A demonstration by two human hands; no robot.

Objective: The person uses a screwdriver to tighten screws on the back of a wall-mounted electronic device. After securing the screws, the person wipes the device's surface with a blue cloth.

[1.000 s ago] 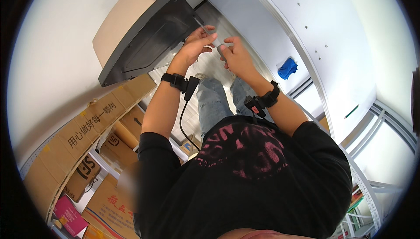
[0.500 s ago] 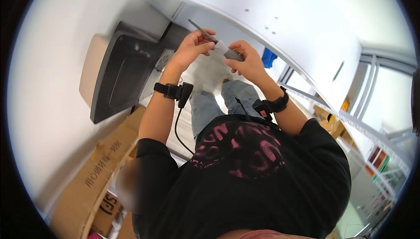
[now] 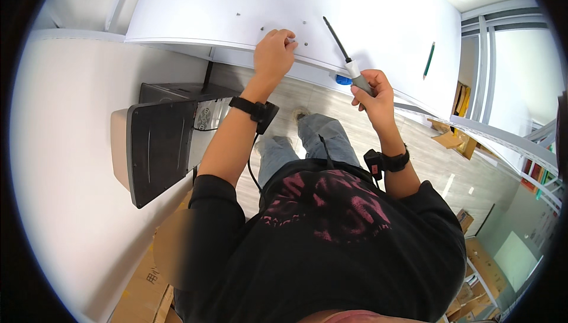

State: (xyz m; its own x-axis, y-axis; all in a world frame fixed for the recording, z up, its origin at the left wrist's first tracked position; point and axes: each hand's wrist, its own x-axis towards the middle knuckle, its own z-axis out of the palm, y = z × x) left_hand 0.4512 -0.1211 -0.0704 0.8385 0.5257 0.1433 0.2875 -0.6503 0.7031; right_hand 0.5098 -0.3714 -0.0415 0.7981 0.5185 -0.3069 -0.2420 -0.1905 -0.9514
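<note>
In my right hand (image 3: 376, 99) is a screwdriver (image 3: 359, 77), its grey-and-white handle between thumb and fingers. The dark shaft slants up and left over the white table's front edge. My left hand (image 3: 275, 57) is at that edge, fingers curled and pinched at a small screw that they mostly hide. Beside its fingertips lies another small screw (image 3: 306, 44), with a further screw (image 3: 305, 22) behind it. To the left on the white tabletop (image 3: 195, 3) are a screw (image 3: 262, 28) and a screw (image 3: 238, 14).
A green pencil (image 3: 429, 61) lies on the tabletop's right part. Below left stands a black panel-like unit (image 3: 163, 151) against the white wall. Cardboard boxes (image 3: 139, 290) are at the lower left; an open carton (image 3: 449, 138) sits under the right side. Something blue (image 3: 343, 80) shows below the table edge.
My hands have moved apart. The left let go of the screwdriver and reached the screws on the table; the right holds the screwdriver farther right. More of the tabletop has come into view.
</note>
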